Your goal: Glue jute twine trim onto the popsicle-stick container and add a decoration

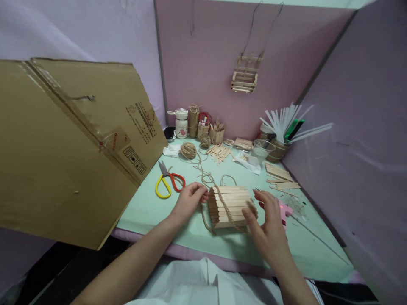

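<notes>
Low in the middle of the frame, the left hand [190, 198] pinches the left end of a small stick basket [229, 206], fingers closed on its edge, seemingly to steady it. The right hand [266, 226] cups the basket's right end with fingers spread and loosely curled, touching the wood rather than gripping hard. The basket sits on the pale green counter [152, 216] between both hands; it is built of flat, smooth wooden sticks laid side by side, with rough twine [227, 207] running diagonally over its top and looping down at its lower left.

Just behind the right hand lies a pink glue gun [285, 210], close for reach. Left of centre rest scissors [169, 181] with yellow and red handles. Farther up, a ball of jute [188, 150] and loose sticks [218, 151] lie scattered. A large cardboard sheet [63, 148] leans across the left of the frame.
</notes>
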### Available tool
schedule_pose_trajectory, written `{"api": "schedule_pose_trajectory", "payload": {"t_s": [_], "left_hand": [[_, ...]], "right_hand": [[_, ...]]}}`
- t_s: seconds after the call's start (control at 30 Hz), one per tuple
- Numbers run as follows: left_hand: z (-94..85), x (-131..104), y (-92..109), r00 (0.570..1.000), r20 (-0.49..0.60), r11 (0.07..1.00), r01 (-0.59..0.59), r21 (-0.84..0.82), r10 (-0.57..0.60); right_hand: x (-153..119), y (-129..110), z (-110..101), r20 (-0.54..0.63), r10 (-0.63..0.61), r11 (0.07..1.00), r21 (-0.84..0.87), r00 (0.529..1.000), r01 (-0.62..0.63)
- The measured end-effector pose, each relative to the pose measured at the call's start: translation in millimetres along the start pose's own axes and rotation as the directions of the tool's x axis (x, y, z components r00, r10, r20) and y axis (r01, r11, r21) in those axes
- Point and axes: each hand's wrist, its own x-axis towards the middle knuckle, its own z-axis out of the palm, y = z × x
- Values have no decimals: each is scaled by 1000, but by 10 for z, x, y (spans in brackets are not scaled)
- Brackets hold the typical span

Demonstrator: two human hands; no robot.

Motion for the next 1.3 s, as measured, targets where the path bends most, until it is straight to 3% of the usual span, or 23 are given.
{"api": "schedule_pose_trajectory", "payload": {"t_s": [0.07,0.13,0.23,0.3,0.4,0.43,0.5,0.57,0.63,0.67,0.73,0.8,0.93,1.03,1.23,1.3], "left_hand": [[64,-100,25,973,142,958,210,-195,-184],[136,-156,63,923,286,879,346,-328,-257],[237,-124,140,881,343,803,450,-391,-327],[271,-32,223,879,362,825,439,-357,-311],[250,182,431,875,423,934,325,-150,-237],[229,265,525,856,475,965,256,-50,-202],[194,429,731,776,621,989,24,144,-109],[194,562,932,722,688,896,-258,362,-70],[241,649,1088,686,727,664,-531,526,-26],[278,676,1141,655,755,556,-614,560,-37],[363,711,1191,600,794,385,-713,586,-97],[435,746,1181,559,811,301,-754,585,-176],[475,839,1112,502,834,327,-767,552,-230],[410,868,1089,493,855,396,-760,514,-163],[121,757,936,611,772,413,-757,505,174],[19,727,843,625,728,440,-759,481,281]], "right_hand": [[-12,157,46,63,125,983,125,990,-132],[-49,239,84,167,209,949,204,964,-241],[-150,198,124,229,229,916,278,946,-288],[-240,111,150,194,188,899,361,963,-248],[-361,22,183,137,110,875,456,985,-161],[-384,19,186,128,96,881,451,987,-144],[-386,48,177,113,90,913,388,990,-127],[-321,94,145,85,95,951,287,992,-116],[-195,123,95,34,78,978,193,996,-83],[-113,126,68,2,58,986,157,998,-58],[74,112,18,-65,8,993,121,998,0],[273,90,-16,-86,-46,988,143,995,58],[600,86,-9,92,-151,961,249,984,124],[723,119,39,176,-213,948,274,961,160],[779,157,104,165,-218,942,294,962,163],[792,160,114,168,-216,941,299,962,159]]}}
